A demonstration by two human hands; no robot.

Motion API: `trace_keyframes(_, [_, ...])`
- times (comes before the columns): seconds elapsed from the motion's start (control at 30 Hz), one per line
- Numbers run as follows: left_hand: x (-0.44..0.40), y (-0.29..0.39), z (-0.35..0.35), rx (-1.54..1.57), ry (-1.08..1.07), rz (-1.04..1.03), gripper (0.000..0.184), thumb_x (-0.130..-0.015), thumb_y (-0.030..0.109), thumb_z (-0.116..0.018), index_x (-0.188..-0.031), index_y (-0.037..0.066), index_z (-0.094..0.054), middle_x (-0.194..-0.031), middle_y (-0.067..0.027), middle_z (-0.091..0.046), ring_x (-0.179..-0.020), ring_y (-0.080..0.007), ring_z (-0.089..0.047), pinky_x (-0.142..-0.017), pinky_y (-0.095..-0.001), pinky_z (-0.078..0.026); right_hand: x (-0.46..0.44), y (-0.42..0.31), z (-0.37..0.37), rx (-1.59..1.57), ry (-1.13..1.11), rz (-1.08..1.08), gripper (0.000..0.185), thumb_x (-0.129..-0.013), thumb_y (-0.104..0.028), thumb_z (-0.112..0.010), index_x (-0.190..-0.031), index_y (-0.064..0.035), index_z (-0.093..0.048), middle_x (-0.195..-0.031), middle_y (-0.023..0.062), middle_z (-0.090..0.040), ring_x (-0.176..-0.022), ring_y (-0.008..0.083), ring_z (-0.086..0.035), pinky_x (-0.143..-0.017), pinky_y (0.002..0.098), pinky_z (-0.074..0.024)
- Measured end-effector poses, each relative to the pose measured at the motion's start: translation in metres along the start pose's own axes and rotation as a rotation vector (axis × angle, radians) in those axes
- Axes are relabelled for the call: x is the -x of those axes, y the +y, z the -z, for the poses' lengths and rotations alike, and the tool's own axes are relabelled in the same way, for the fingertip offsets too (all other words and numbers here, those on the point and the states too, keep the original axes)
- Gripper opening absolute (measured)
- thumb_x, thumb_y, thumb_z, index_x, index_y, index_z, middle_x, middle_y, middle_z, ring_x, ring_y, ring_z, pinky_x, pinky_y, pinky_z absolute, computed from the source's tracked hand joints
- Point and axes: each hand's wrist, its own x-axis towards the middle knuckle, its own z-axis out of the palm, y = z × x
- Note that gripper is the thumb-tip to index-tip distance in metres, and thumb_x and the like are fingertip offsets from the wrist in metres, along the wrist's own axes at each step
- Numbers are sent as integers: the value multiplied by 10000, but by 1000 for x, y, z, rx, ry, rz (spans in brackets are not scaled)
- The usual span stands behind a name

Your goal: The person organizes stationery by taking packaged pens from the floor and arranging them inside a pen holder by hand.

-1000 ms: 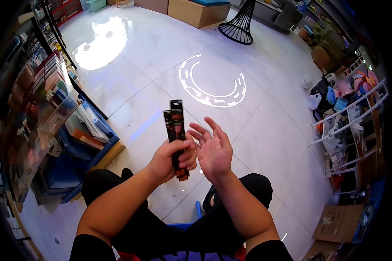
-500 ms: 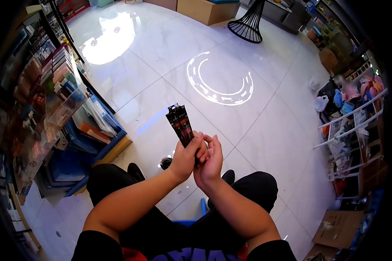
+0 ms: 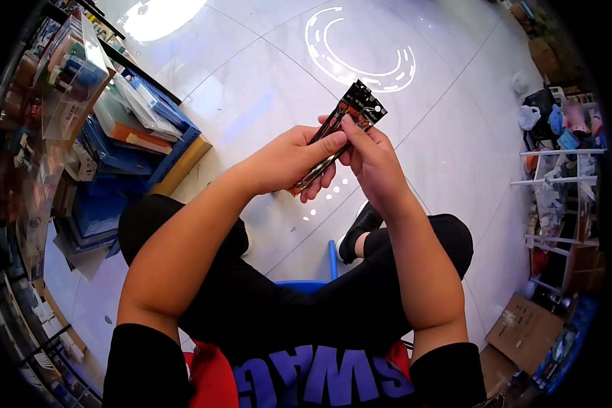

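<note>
While your left grip (image 3: 289, 158) and right grip (image 3: 381, 168) clasp the slim, glossy black packets (image 3: 366, 103) above the white tiled floor (image 3: 251, 81), align their edges squarely and pinch lightly.

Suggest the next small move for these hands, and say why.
Probably the right hand should gently square up the top ends of the dark packets while the left hand keeps its grip. Those ends look uneven and stick out past the fingers, and both hands are already on the bundle, so little reaching seems needed.
</note>
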Motion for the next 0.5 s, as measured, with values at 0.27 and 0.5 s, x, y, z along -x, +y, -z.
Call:
trace_keyframes(0.27, [-6,-10,6,-18,107,15,484,-1097,454,-554,-1228,-6,-632,-874,-81,-708,-647,-178,-737,-521,-286,-574,-12,15,13,49,-15,20,424,-1142,-350,-464,-1306,-9,-657,-1125,65,-723,-999,144,-659,-966,338,-510])
trace_keyframes(0.5, [-7,-17,28,-206,360,16,425,-1107,424,-534,-1180,10,-588,-912,-96,-709,-663,-174,-728,-537,-298,-570,-25,16,18,-78,221,105,396,-1154,-337,-401,-1200,4,-596,-1065,157,-734,-1012,276,-743,-986,388,-549])
